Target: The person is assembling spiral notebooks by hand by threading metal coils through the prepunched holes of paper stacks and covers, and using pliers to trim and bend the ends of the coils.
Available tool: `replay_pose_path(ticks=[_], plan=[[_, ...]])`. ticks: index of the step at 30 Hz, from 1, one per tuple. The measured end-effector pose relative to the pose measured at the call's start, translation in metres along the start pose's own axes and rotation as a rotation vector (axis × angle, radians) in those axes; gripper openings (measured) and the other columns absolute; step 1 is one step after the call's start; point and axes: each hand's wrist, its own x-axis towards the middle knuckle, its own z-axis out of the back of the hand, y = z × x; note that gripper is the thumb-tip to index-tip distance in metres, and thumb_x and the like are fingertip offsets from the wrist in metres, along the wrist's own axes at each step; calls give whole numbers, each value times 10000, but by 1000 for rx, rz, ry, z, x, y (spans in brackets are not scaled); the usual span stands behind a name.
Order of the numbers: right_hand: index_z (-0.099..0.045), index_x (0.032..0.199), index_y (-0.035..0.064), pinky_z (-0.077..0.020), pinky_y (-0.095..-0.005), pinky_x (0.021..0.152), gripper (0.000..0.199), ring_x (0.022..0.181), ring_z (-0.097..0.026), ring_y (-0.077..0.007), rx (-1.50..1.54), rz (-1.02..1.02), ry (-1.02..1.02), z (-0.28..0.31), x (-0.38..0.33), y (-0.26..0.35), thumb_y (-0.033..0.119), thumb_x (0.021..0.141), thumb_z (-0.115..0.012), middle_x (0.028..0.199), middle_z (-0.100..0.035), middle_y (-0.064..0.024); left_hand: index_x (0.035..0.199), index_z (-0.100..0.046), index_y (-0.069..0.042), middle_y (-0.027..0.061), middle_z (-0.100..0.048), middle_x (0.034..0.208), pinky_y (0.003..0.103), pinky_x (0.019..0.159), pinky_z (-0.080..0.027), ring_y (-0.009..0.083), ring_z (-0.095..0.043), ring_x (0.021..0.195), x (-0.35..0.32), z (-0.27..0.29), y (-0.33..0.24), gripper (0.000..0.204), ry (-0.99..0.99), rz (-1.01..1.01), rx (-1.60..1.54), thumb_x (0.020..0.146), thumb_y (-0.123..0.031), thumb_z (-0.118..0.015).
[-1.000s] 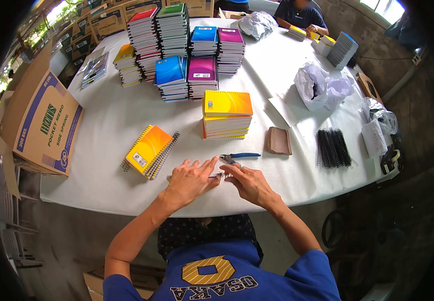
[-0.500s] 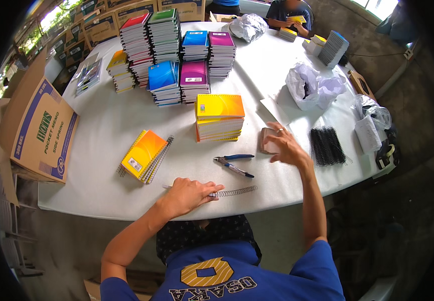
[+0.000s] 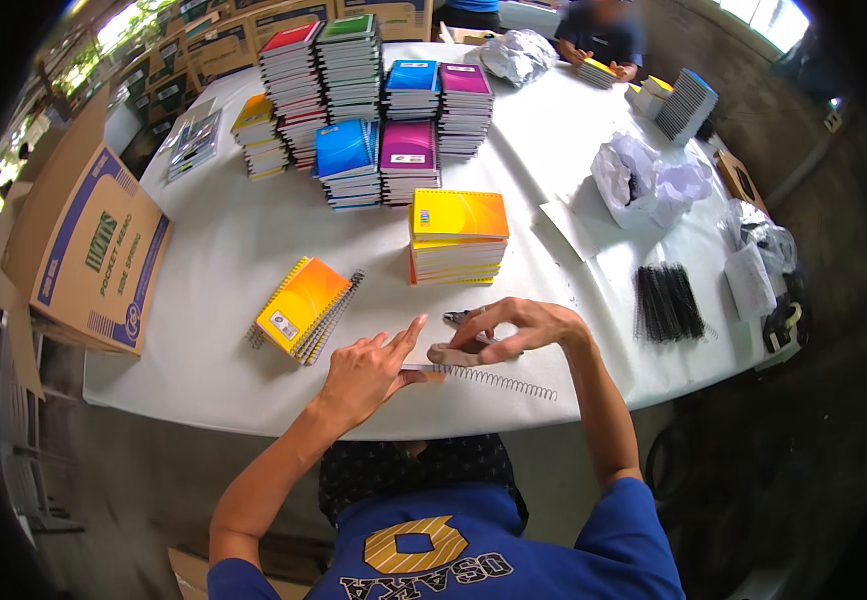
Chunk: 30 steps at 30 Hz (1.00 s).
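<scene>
Near the table's front edge my left hand grips a thin memo notebook seen edge-on, thumb beneath and index finger raised. Out of its right end runs a loose dark wire coil, stretching right above the white cloth. My right hand pinches a small brown block between thumb and fingers, resting it at or just over the coil where it meets the notebook. Behind that hand a pair of pliers shows only its tip. What the block is made of I cannot tell.
Yellow notebooks are stacked ahead; others with coils lie left. Tall coloured stacks stand behind. Black coils and a white plastic bag sit right. A carton stands far left. Another person sits opposite.
My right hand has picked up the brown block and brought it left to the coil. My left hand's index finger has lifted. The view has shifted slightly.
</scene>
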Motion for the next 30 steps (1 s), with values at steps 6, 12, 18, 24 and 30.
replay_pose_path(ticks=[6, 12, 18, 24, 30], plan=[[-666, 1232, 56, -466, -389, 948, 486, 1041, -619, -277, 29, 47, -77, 3, 4, 5, 343, 842, -711, 1144, -671, -148, 1528, -294, -221, 91, -649, 918, 367, 611, -550, 253, -677, 744, 10, -1, 6, 924, 12, 5, -24, 760, -517, -716], [-665, 1237, 61, -445, -398, 977, 544, 1089, -607, -285, 29, -52, -74, 4, 9, 7, 421, 832, -715, 1175, -655, -155, 1516, -331, -233, 114, -655, 939, 377, 662, -558, 269, -678, 829, 13, 1, 11, 890, 30, 11, -11, 763, -519, -711], [-662, 1240, 40, -453, -365, 905, 589, 1018, -603, -240, -64, -128, -50, 3, 23, 0, 461, 830, -702, 1143, -668, -136, 1496, -369, -266, 114, -670, 1163, 380, 801, -569, 316, -666, 1025, 10, 2, 16, 870, -72, -18, -5, 742, -524, -718], [-676, 1208, 29, -461, -351, 839, 591, 951, -600, -223, 30, 14, -113, 0, 27, -5, 460, 804, -689, 1069, -663, -115, 1525, -303, -245, 66, -569, 1379, 381, 925, -542, 345, -575, 1218, 8, -1, 21, 954, -190, 74, -161, 721, -399, -794], [-698, 1121, -9, -457, -330, 827, 588, 911, -593, -212, -37, -138, -125, -2, 33, 11, 489, 810, -659, 999, -663, -100, 1554, -177, -160, 129, -580, 1357, 361, 966, -523, 296, -589, 1214, -8, -30, 29, 1124, -358, 346, -925, 668, -226, -867]])
